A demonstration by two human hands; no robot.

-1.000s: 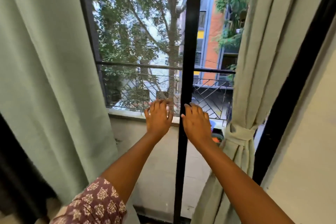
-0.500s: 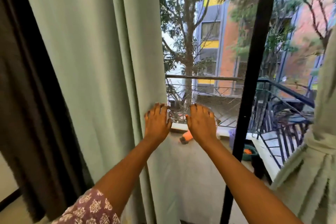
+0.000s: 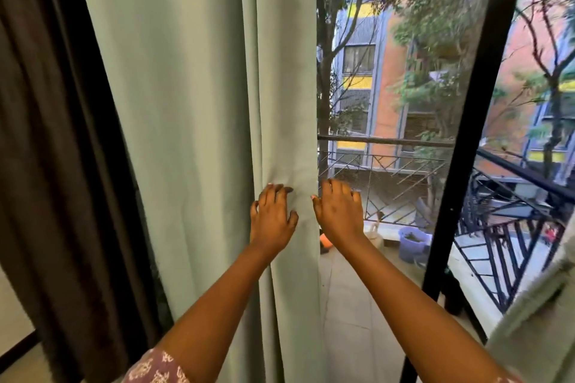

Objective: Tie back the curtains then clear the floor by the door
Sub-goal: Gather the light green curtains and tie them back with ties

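Observation:
A pale green curtain (image 3: 199,121) hangs loose on the left of the glass door, its free edge running down the middle of the view. My left hand (image 3: 273,217) lies on the fabric just inside that edge, fingers spread and slightly bent. My right hand (image 3: 339,211) is at the edge itself, thumb touching the hem, fingers spread in front of the glass. Neither hand has fabric gathered in it. At the lower right corner, part of the other curtain (image 3: 541,314) shows, bunched together.
A dark brown curtain (image 3: 53,165) hangs left of the green one. A black door frame bar (image 3: 466,146) stands right of my hands. Outside lie a balcony railing (image 3: 385,162), a purple tub (image 3: 412,242) and an orange object (image 3: 325,241).
The view has swung left, so the green curtain now fills the middle. Both hands moved from the glass by the black bar to the green curtain's free edge.

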